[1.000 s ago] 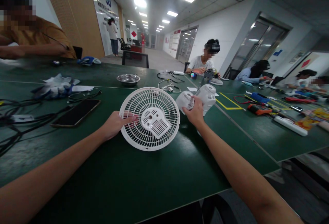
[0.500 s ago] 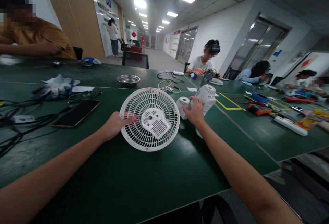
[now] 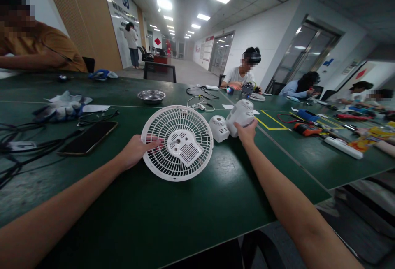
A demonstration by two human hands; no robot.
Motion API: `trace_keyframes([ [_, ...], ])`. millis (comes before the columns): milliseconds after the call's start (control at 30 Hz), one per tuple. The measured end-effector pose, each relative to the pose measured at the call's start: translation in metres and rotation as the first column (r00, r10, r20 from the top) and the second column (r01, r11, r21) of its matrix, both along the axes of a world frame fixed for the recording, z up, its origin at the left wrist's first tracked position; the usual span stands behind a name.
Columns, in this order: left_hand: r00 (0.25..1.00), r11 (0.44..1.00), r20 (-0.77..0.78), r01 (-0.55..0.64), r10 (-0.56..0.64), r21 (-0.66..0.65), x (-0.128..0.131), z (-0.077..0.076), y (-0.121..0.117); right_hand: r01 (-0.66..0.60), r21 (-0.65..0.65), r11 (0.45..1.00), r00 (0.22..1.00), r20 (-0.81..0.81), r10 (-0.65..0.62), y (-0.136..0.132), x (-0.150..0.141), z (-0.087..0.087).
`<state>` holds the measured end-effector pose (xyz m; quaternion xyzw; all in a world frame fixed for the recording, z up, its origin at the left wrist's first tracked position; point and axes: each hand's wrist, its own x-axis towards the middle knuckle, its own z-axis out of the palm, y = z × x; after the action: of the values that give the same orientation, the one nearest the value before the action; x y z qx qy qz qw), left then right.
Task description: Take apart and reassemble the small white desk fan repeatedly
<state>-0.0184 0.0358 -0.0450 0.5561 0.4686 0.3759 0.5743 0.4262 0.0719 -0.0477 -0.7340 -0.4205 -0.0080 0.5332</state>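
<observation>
A round white fan grille (image 3: 177, 142) is tilted up from the green table (image 3: 160, 211). My left hand (image 3: 135, 150) grips its left rim, fingers curled over the ribs. To the right, a small white vented motor cover (image 3: 219, 128) stands on the table by itself. My right hand (image 3: 246, 132) holds a larger white fan housing (image 3: 240, 112) from below, just right of the small cover.
A black phone (image 3: 88, 137) and tangled black cables (image 3: 18, 149) lie at the left, gloves (image 3: 60, 106) and a steel bowl (image 3: 151, 96) farther back. Tools and a power strip (image 3: 342, 147) lie at the right. Other people sit around the tables.
My right hand has let go of the small motor cover, which now stands on the table, and has shifted right and farther away, holding only the larger housing. The left hand has stayed on the grille.
</observation>
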Motion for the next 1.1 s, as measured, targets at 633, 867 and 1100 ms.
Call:
trace_keyframes([
  [633, 1.000, 1.000, -0.008, 0.009, -0.009, 0.010, 0.005, 0.012, -0.010, 0.009, -0.217, 0.976, 0.999, 0.041, 0.000, 0.007, 0.005, -0.012],
  [867, 1.000, 0.999, -0.001, 0.028, -0.028, 0.017, 0.003, 0.007, -0.006, 0.071, -0.131, 0.989, 0.997, 0.044, -0.065, 0.007, 0.000, -0.005],
  [1100, 1.000, 0.999, -0.006, 0.029, -0.029, 0.028, 0.001, 0.002, -0.003, -0.012, 0.249, 0.968, 0.994, 0.112, -0.016, -0.005, -0.022, 0.024],
])
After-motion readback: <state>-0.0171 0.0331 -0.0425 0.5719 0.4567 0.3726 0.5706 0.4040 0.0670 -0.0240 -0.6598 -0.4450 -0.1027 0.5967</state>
